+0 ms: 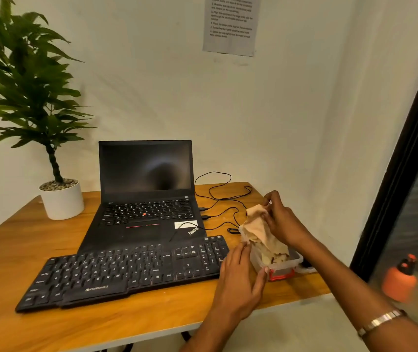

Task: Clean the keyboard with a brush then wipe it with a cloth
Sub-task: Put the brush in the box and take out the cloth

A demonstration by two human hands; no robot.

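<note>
A black external keyboard (pixel 126 270) lies at an angle on the wooden table (pixel 152 318), in front of an open black laptop (pixel 147 196). To its right stands a clear plastic box (pixel 285 262) with a red latch. A beige cloth (pixel 260 232) rises out of the box, pinched at its top by my right hand (pixel 281 217). My left hand (pixel 241 280) rests against the box's near left side, thumb at the rim. No brush is visible.
A potted plant in a white pot (pixel 61 201) stands at the back left. Thin black cables (pixel 223 199) trail from the laptop's right side towards the box. An orange spray bottle (pixel 401 280) sits off the table at the right, by a dark door frame.
</note>
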